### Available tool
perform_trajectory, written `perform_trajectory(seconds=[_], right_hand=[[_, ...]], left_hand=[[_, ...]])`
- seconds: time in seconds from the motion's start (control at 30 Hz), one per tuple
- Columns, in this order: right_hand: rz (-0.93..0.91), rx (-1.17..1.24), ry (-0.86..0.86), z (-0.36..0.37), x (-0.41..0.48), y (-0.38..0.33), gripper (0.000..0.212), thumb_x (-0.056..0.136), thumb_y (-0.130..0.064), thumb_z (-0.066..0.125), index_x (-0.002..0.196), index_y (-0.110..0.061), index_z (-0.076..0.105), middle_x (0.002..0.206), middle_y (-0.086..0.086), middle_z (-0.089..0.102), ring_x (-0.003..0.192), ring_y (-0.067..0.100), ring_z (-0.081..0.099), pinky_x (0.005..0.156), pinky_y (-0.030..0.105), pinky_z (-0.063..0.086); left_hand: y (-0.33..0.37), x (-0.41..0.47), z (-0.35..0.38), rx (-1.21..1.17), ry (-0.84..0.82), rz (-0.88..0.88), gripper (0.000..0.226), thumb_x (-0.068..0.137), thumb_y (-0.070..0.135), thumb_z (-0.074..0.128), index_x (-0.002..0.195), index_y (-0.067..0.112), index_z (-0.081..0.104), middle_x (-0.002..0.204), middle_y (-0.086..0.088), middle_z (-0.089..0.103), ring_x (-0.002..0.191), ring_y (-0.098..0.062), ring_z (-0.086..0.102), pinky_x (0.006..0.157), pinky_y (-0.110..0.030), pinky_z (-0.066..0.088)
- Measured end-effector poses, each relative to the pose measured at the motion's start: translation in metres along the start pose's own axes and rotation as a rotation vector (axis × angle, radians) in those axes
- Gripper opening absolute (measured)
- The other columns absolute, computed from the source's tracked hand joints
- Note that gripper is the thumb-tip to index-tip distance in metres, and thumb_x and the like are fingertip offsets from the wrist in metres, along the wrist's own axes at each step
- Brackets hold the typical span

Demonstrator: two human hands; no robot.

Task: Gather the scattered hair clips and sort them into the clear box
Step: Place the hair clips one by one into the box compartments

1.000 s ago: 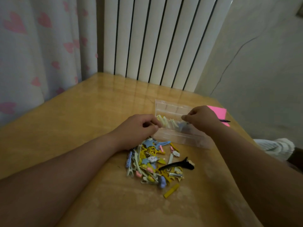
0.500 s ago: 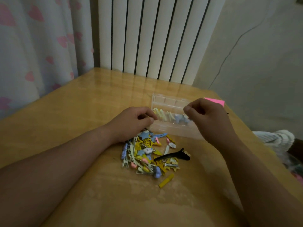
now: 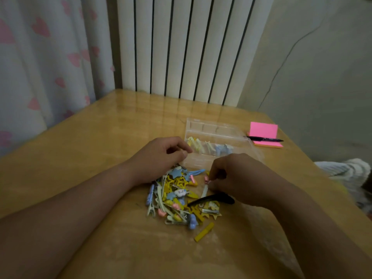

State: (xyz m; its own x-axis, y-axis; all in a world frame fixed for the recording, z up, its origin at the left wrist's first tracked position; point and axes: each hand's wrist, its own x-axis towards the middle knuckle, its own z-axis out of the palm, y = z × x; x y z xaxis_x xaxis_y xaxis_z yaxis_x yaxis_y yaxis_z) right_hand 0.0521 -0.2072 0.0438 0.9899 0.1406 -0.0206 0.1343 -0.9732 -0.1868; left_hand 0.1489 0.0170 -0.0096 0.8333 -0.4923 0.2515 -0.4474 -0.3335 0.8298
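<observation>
From the head camera, a heap of hair clips (image 3: 175,198) lay on the wooden bench (image 3: 90,150), between the person's two forearms. It held yellow stars, blue stars, pink bits and plain pale slides. A long black clip (image 3: 213,199) lay across the heap's right side, and one yellow clip (image 3: 204,231) lay apart, just nearer the camera.

The right hand (image 3: 231,176) was narrowed to a pinch, its fingertips (image 3: 212,179) closed on a pink-tipped clip (image 3: 206,185) at the heap's far right edge. The left hand (image 3: 161,156) rested curled beside the heap, its fingers bent at the near left corner of the clear box (image 3: 211,125). Whether it held anything could not be told.

The box stood just beyond the heap with its lid open. A row of sorted clips (image 3: 207,147), pale yellow on the left and blue on the right, lay in it.

A small white cloud clip (image 3: 180,191) in the heap bore dark marks too small to read. Right of the box lay a pink sticky pad (image 3: 263,130) with a black pen (image 3: 265,139) across it. A white radiator (image 3: 181,47) and a curtain (image 3: 50,57) printed with pink hearts stood behind the bench.
</observation>
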Motion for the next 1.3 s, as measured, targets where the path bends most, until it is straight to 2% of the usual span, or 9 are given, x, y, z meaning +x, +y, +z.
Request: perform_trajectory(seconds=[0.13,0.23,0.37,0.5,0.67,0.83,1.03,1.17,1.3], right_hand=[[-0.046,0.043,0.0,0.001,-0.001,-0.001,0.008,0.092,-0.038,0.077,0.092,-0.033,0.07,0.089,-0.015,0.066,0.081,0.005,0.062,0.075,0.032,0.057],[-0.047,0.242,0.088,-0.004,0.0,0.003,0.008,0.093,-0.03,0.077,0.088,-0.032,0.071,0.086,-0.012,0.07,0.079,0.004,0.066,0.072,0.03,0.057],[0.093,0.482,0.394,-0.019,0.008,0.027,0.005,0.098,-0.027,0.071,0.094,-0.025,0.072,0.085,-0.006,0.073,0.075,0.008,0.068,0.066,0.024,0.05],[0.28,0.62,0.46,-0.028,0.03,0.059,0.008,0.099,-0.019,0.07,0.096,-0.014,0.076,0.09,0.003,0.076,0.082,0.021,0.07,0.066,0.03,0.053],[0.421,0.512,0.424,-0.026,0.067,0.072,0.009,0.092,-0.02,0.078,0.094,-0.012,0.083,0.082,-0.001,0.071,0.065,0.017,0.058,0.055,0.025,0.042],[0.472,0.446,0.411,-0.017,0.096,0.071,0.018,0.084,-0.022,0.084,0.095,-0.008,0.082,0.085,0.002,0.07,0.077,0.016,0.062,0.083,0.042,0.061],[0.562,0.248,0.378,-0.006,0.115,0.072,0.025,0.08,-0.037,0.081,0.089,-0.015,0.076,0.081,0.003,0.073,0.075,0.026,0.069,0.083,0.044,0.062],[0.534,0.178,0.438,0.001,0.111,0.072,0.027,0.087,-0.042,0.073,0.089,-0.016,0.078,0.084,0.003,0.075,0.076,0.023,0.068,0.085,0.043,0.061],[0.411,0.213,0.59,-0.001,0.088,0.066,0.024,0.096,-0.036,0.065,0.089,-0.017,0.078,0.089,0.0,0.076,0.083,0.023,0.068,0.087,0.045,0.058]], left_hand=[[0.0,-0.001,0.001,-0.012,-0.003,0.004,0.015,0.106,0.026,0.064,0.108,0.033,0.077,0.094,0.002,0.074,0.087,-0.015,0.069,0.074,-0.023,0.053],[-0.001,0.0,0.001,-0.019,-0.005,0.0,0.015,0.105,0.027,0.064,0.106,0.035,0.077,0.094,0.0,0.074,0.089,-0.019,0.069,0.077,-0.03,0.054],[-0.003,0.001,0.0,-0.031,-0.006,-0.003,0.015,0.106,0.029,0.063,0.106,0.036,0.077,0.094,0.005,0.074,0.084,-0.012,0.069,0.077,-0.027,0.054],[-0.003,0.001,0.001,-0.018,-0.006,0.009,0.014,0.105,0.029,0.063,0.107,0.034,0.076,0.092,0.006,0.072,0.08,-0.003,0.065,0.076,-0.026,0.053],[-0.001,0.0,0.001,-0.018,-0.002,0.008,0.015,0.105,0.027,0.064,0.107,0.034,0.077,0.093,0.007,0.072,0.08,-0.002,0.066,0.075,-0.025,0.053],[-0.001,0.0,0.0,-0.012,-0.011,0.005,0.015,0.105,0.028,0.063,0.108,0.034,0.076,0.097,0.002,0.074,0.088,-0.014,0.069,0.077,-0.03,0.055],[0.0,0.002,0.001,0.002,-0.006,0.01,0.015,0.105,0.027,0.063,0.108,0.033,0.077,0.095,0.007,0.074,0.082,-0.001,0.068,0.073,-0.017,0.053],[0.0,0.001,0.0,0.006,-0.007,0.014,0.015,0.105,0.027,0.063,0.11,0.031,0.077,0.093,0.007,0.073,0.078,0.001,0.065,0.07,-0.013,0.05],[0.0,0.001,0.0,-0.001,-0.003,0.01,0.015,0.105,0.026,0.064,0.11,0.03,0.077,0.092,0.004,0.073,0.084,-0.009,0.069,0.078,-0.025,0.054]])
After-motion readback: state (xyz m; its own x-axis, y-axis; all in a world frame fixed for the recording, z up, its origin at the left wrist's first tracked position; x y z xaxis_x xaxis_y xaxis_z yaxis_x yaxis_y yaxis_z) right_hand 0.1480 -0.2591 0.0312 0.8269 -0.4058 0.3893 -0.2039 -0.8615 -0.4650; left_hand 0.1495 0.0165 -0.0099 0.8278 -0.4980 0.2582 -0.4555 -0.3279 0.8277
